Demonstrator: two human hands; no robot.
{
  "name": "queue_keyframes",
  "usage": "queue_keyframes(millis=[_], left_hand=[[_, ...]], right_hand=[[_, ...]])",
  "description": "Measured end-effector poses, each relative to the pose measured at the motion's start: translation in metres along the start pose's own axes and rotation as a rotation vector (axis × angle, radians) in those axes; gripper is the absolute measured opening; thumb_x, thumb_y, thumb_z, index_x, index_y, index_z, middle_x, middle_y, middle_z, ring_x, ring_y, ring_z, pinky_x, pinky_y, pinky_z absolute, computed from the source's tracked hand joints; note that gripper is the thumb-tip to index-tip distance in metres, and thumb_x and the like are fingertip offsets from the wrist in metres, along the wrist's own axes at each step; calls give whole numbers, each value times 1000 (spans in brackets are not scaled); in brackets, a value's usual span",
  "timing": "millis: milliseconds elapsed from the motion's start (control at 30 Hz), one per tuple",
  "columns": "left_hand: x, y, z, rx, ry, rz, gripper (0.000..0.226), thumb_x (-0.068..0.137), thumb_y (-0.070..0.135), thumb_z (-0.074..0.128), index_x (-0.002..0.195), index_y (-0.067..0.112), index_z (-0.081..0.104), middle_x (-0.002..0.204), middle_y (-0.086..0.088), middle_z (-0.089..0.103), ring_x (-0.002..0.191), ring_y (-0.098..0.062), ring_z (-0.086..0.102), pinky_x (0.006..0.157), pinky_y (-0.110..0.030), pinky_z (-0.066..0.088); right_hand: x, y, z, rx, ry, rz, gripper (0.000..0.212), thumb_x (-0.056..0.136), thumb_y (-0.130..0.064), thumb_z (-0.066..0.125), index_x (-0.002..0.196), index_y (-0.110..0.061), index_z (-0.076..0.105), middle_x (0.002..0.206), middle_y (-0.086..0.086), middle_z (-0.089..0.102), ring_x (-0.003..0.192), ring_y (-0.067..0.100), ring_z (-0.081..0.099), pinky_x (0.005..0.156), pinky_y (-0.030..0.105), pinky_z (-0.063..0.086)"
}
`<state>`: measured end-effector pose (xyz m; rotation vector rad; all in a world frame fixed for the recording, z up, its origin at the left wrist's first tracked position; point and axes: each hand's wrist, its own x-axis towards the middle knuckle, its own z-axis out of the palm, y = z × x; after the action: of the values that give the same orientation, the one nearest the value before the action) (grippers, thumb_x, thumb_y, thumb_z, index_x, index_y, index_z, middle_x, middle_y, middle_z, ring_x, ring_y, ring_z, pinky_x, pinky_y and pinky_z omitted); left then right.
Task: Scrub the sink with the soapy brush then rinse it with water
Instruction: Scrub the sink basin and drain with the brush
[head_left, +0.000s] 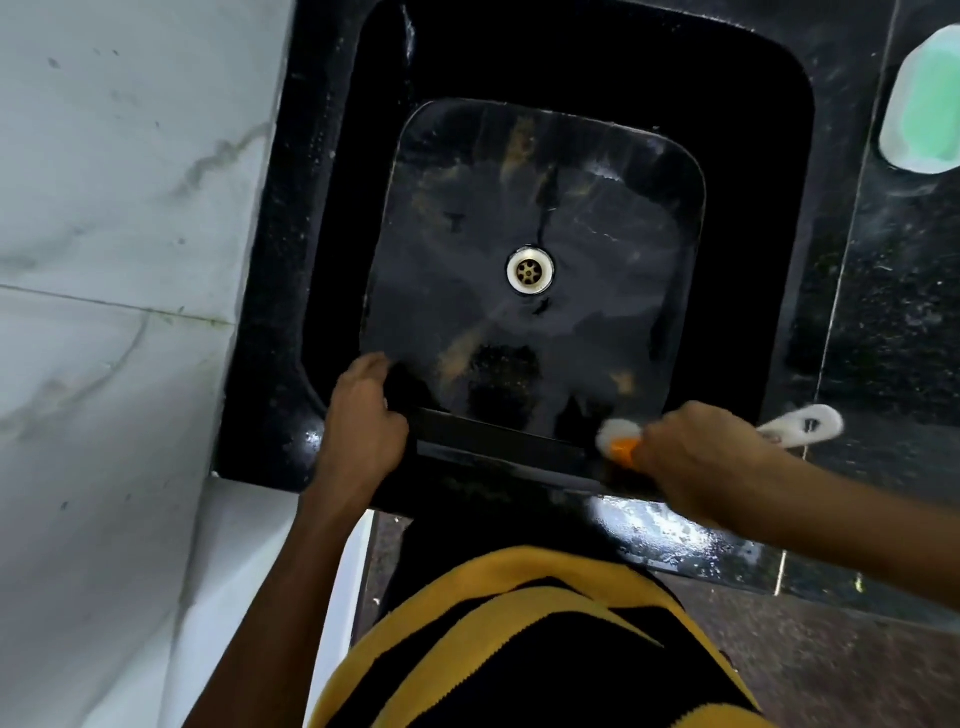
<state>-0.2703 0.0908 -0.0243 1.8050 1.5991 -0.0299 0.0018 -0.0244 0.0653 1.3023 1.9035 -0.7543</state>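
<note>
The sink is a deep black basin with rounded corners, set into a black speckled counter and seen from straight above. Its flat floor is glossy and wet, streaked with pale brownish smears at the far side and in the near part, and dull grey film spreads around the middle. A round drain with a pale ring and a brassy perforated centre sits in the middle of the floor. The near rim shines with water, most brightly at the near right.

The right hand is at the sink's near right corner, its fingers curled tightly round the brush. The brush has a white handle whose looped end sticks out to the right past the hand, and an orange head with white bristles or foam showing to the left of the knuckles. The head presses against the near edge of the basin; it is blurred, so finer detail cannot be told.

The left hand rests on the near left rim, fingers bent over the edge into the basin, gripping it.

On the counter at the far right lies a green, pale-edged oval object, well apart from the sink. White marbled tiles cover the wall on the left. A yellow and black striped garment fills the near foreground.
</note>
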Motion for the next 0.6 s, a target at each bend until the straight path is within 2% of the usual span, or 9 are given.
queue_keyframes(millis=[67, 133, 200, 233, 267, 333, 400, 500, 600], left_hand=[[2, 3, -7, -201, 101, -110, 58, 82, -19, 44, 135, 1, 55, 144, -11, 51, 133, -23, 49, 115, -25, 33], [6, 4, -15, -490, 193, -254, 52, 91, -15, 44, 137, 5, 55, 142, -8, 54, 127, -16, 53, 105, -16, 43], [9, 3, -23, -753, 265, -339, 47, 95, -12, 42, 138, 3, 53, 137, -8, 58, 115, -8, 58, 85, -7, 48], [9, 2, -25, -842, 283, -350, 46, 96, -12, 39, 139, 1, 52, 134, -8, 58, 111, -5, 59, 81, -7, 49], [8, 2, -26, -897, 290, -348, 46, 97, -12, 38, 140, -1, 51, 133, -8, 58, 110, -3, 59, 82, -8, 49], [6, 0, -24, -940, 290, -319, 48, 96, -12, 36, 141, -3, 49, 137, -10, 57, 120, -8, 57, 95, -15, 47], [5, -4, -20, -949, 286, -303, 48, 95, -12, 37, 141, -2, 49, 139, -9, 57, 127, -12, 54, 106, -22, 41], [6, -7, -18, -922, 274, -289, 47, 95, -10, 41, 139, 3, 52, 137, -5, 59, 128, -11, 55, 110, -25, 39], [6, -8, -17, -900, 272, -260, 47, 95, -9, 44, 135, 14, 55, 139, -5, 59, 130, -11, 54, 109, -25, 41]], right_hand=[[33, -23, -13, 102, 176, -69, 33, 90, -12, 42, 121, -21, 49, 99, 6, 68, 88, 29, 68, 62, 33, 41], [74, -50, -37, 186, 299, -129, 35, 90, -17, 44, 123, -23, 50, 97, 10, 67, 86, 31, 66, 62, 33, 37], [110, -73, -64, 361, 338, -162, 21, 91, -26, 47, 107, -19, 59, 96, 14, 65, 86, 34, 64, 64, 33, 37], [124, -81, -72, 422, 343, -169, 17, 91, -28, 48, 96, -17, 59, 95, 14, 65, 86, 34, 64, 64, 32, 37], [133, -87, -74, 431, 362, -175, 18, 91, -29, 49, 94, -15, 59, 94, 14, 65, 86, 34, 64, 63, 31, 37], [134, -86, -65, 360, 359, -146, 24, 91, -32, 49, 104, -16, 62, 98, 11, 66, 90, 31, 65, 65, 31, 37], [117, -68, -50, 260, 272, -84, 26, 92, -27, 47, 111, -20, 63, 108, 8, 67, 97, 27, 65, 70, 30, 40], [91, -47, -37, 160, 183, -63, 31, 90, -15, 45, 119, -19, 56, 115, 7, 64, 101, 28, 64, 75, 32, 43], [101, -64, -58, 243, 301, -142, 27, 90, -16, 46, 115, -20, 55, 110, 8, 64, 97, 29, 64, 71, 32, 42]])
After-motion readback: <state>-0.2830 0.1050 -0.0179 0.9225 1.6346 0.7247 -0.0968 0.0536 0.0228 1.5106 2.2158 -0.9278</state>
